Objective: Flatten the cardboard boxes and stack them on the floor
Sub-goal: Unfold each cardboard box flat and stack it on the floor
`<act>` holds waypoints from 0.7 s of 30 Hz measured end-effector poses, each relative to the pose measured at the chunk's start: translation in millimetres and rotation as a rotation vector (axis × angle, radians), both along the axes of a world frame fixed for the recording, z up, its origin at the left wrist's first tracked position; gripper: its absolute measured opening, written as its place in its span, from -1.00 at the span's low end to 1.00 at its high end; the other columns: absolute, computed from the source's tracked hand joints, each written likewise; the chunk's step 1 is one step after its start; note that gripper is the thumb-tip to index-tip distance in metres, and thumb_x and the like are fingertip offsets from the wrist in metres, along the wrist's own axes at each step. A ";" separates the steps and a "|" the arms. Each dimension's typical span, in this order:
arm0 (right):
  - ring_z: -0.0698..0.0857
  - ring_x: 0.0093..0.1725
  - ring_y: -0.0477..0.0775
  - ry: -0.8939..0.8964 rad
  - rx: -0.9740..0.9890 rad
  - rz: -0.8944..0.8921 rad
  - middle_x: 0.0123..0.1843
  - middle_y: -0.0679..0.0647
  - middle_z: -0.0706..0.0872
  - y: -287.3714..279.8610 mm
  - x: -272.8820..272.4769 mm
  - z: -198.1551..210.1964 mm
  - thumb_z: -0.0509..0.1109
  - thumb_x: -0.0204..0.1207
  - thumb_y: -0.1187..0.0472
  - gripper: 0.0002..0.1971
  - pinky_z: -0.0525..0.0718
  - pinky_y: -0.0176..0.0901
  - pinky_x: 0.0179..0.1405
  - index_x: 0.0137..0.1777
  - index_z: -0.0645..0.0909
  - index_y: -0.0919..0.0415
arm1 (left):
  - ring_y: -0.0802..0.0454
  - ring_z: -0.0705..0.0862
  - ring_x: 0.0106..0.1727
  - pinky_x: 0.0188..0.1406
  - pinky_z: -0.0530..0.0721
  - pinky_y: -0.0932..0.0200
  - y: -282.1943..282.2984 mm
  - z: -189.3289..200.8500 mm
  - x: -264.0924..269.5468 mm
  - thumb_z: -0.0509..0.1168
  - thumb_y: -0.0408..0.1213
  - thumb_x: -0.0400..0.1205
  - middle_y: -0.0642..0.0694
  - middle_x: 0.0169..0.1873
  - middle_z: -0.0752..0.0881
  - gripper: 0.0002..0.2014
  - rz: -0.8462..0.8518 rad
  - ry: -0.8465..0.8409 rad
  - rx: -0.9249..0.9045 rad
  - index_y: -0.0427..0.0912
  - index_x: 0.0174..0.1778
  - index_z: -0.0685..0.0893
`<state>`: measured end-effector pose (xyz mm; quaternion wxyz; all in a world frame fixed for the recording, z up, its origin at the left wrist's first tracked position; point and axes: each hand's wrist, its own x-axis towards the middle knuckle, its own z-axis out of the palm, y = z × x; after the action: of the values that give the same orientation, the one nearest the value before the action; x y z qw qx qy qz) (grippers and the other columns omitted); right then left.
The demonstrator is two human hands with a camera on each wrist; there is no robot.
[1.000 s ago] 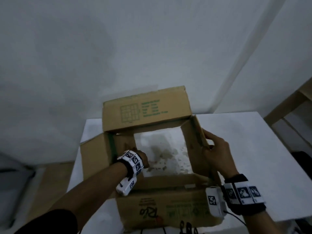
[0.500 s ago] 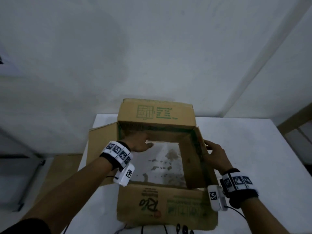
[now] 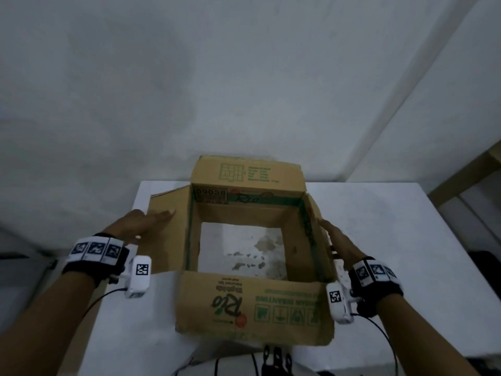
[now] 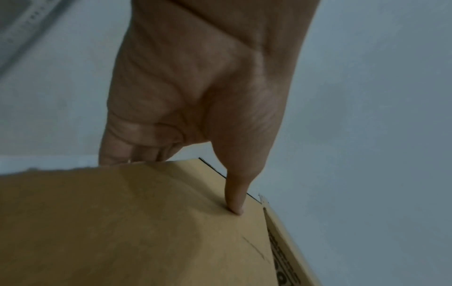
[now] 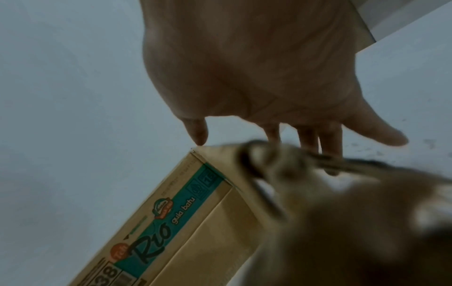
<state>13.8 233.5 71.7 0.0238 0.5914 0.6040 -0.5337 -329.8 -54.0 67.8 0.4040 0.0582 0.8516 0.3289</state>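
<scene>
A brown cardboard box (image 3: 252,302) with green "Rio" print stands on the white table (image 3: 406,240), open at top and bottom with its flaps spread outward. My left hand (image 3: 154,221) holds the left flap: in the left wrist view the thumb (image 4: 234,203) presses on the flap's face (image 4: 122,222) and the fingers (image 4: 127,151) reach behind its edge. My right hand (image 3: 333,240) lies along the outside of the right wall, fingers straight. In the right wrist view its spread fingers (image 5: 330,143) go behind a blurred flap edge, and the thumb (image 5: 197,133) touches the box corner (image 5: 171,222).
Through the box I see the stained tabletop (image 3: 244,248). A white wall rises just behind the table. Wooden furniture (image 3: 466,180) stands to the right. Black cables (image 3: 273,359) hang at the table's near edge. Floor lies left of the table.
My left hand came out of the box's inside and moved onto the left flap. My right hand shifted from gripping the right wall's rim to lying along its outside.
</scene>
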 end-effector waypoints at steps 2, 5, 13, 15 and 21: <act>0.52 0.44 0.40 -0.015 0.154 -0.022 0.53 0.30 0.49 3.1 3.6 -1.0 0.38 0.12 -0.58 -0.05 0.49 0.20 0.45 0.44 0.49 -0.01 | -0.07 0.71 -0.09 -0.12 0.68 0.08 -3.7 1.2 4.2 0.52 0.06 0.46 -0.19 -0.02 0.75 -0.47 0.065 0.013 0.159 -0.31 0.13 0.66; 0.52 0.43 0.39 -0.008 0.357 -0.175 0.56 0.28 0.42 9.2 7.6 5.7 0.60 0.29 -0.24 -0.05 0.56 0.28 0.33 0.59 0.24 0.06 | -0.23 0.79 -0.07 -0.11 0.76 -0.03 -3.4 5.5 0.6 0.55 -0.09 0.48 -0.30 -0.04 0.81 -0.55 0.195 0.022 0.287 -0.37 0.11 0.73; 0.63 0.26 0.30 -0.097 0.851 0.197 0.36 0.17 0.60 2.9 -6.3 58.8 0.35 0.57 0.19 -0.56 0.57 0.21 0.22 0.46 0.50 0.07 | -0.20 0.69 0.19 0.08 0.67 -0.13 24.4 27.8 12.6 0.19 -0.31 0.74 -0.24 0.23 0.70 -0.68 0.318 -0.345 0.568 -0.22 0.42 0.54; 0.66 0.16 0.21 -0.096 0.972 0.358 0.24 0.07 0.63 -2.7 -8.3 67.2 0.35 0.55 0.22 -0.63 0.57 0.09 0.05 0.36 0.58 0.05 | -0.18 0.69 0.12 -0.11 0.77 -0.10 32.6 35.8 21.1 0.11 -0.41 0.75 -0.27 0.17 0.67 -0.76 0.345 -0.388 0.630 -0.29 0.29 0.56; 0.59 0.09 -0.02 -0.017 0.957 0.730 0.07 -0.17 0.55 -7.3 -1.5 67.8 0.34 0.57 0.28 -0.71 0.58 -0.01 -0.17 0.12 0.53 -0.16 | -0.36 0.80 -0.05 -0.48 0.75 0.31 46.7 44.1 30.3 -0.02 -0.58 0.65 -0.40 0.29 0.61 -0.59 0.438 -0.498 0.770 -0.44 0.40 0.49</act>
<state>12.3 226.2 139.5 -0.0582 0.2950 0.9410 -0.1552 -299.5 -7.3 111.9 0.4653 -0.0573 0.5387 0.7000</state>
